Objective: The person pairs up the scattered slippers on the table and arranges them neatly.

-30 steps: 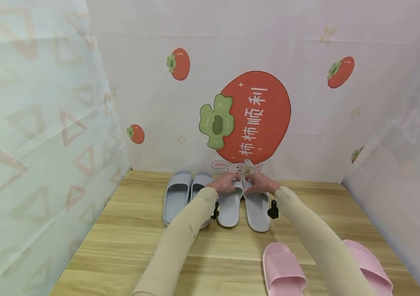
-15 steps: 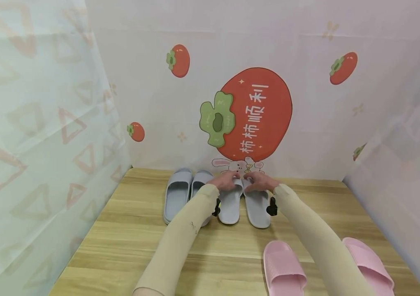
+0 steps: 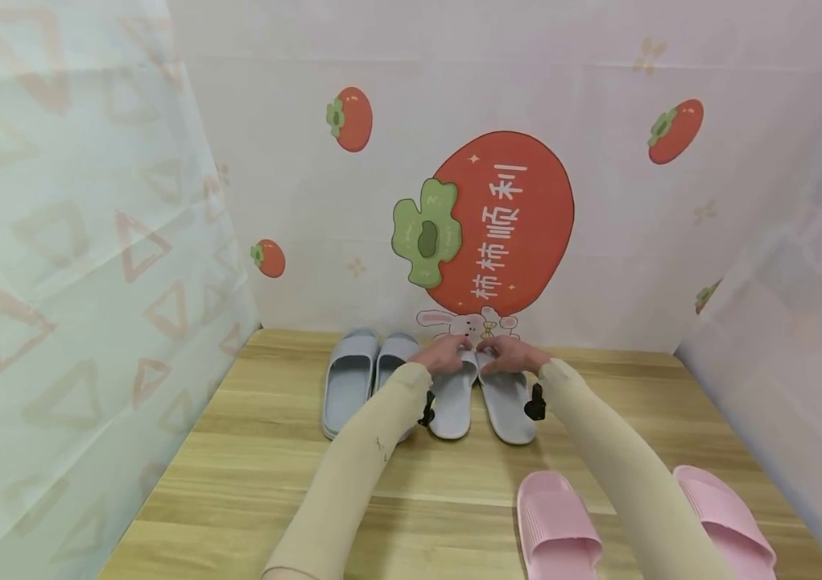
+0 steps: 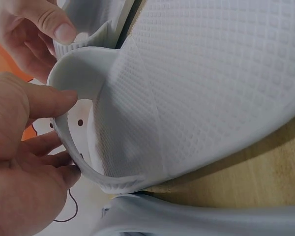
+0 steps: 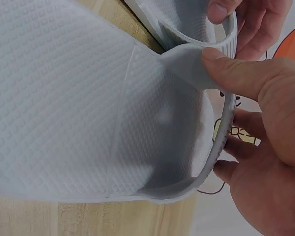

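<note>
Two light grey slippers lie side by side at the back of the wooden surface, toes toward the wall. My left hand [image 3: 443,354] pinches the strap of the left grey slipper [image 3: 451,407], thumb inside and fingers over the outside, as the left wrist view shows. In the same way my right hand [image 3: 514,355] pinches the strap of the right grey slipper [image 3: 508,409]. That slipper's heel angles out to the right, while the toe ends sit close together. In the head view both straps are mostly hidden under the hands.
Left of my left hand stands another pair of bluish-grey slippers [image 3: 349,387], partly behind my sleeve. Pink slippers [image 3: 559,528] lie at the front right, on either side of my right forearm. A printed cloth wall [image 3: 309,201] rises right behind the grey slippers.
The heel of the right grey slipper has swung slightly outward to the right. Both hands keep their hold on the straps; the head view has shifted a little.
</note>
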Available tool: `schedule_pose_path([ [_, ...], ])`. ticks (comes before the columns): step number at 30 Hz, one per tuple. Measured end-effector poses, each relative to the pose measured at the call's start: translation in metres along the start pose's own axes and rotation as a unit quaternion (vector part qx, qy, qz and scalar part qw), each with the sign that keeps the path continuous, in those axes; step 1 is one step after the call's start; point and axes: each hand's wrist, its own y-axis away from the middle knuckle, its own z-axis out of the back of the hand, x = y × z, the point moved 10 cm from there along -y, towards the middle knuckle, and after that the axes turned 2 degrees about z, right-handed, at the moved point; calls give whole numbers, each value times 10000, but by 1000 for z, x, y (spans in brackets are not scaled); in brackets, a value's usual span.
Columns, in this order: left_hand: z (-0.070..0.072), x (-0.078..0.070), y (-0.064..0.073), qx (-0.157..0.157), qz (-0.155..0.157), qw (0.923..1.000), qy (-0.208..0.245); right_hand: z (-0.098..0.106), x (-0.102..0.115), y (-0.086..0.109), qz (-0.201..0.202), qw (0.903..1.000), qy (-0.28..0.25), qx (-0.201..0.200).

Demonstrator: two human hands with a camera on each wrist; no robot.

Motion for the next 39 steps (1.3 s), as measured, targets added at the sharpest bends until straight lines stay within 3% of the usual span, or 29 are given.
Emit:
schedule_pose_path([
  [9, -1, -5, 4, 77, 74, 9999, -21, -1, -6, 1, -9, 9997, -195, -111],
  [16, -1, -10, 6, -7, -232, 9995, -207, 0, 4, 13, 58, 9995, -231, -214],
  [26, 2, -18, 14, -186, -561, 9979, -265, 14, 18, 29, 387, 9949, 45, -925],
  [30, 4, -21, 19, -274, -553, 9978, -259, 20, 22, 37, 486, 9924, -32, -1134],
  [39, 2, -38, 31, -315, -916, 9946, -360, 20, 25, 53, 751, 9885, -304, -1274],
])
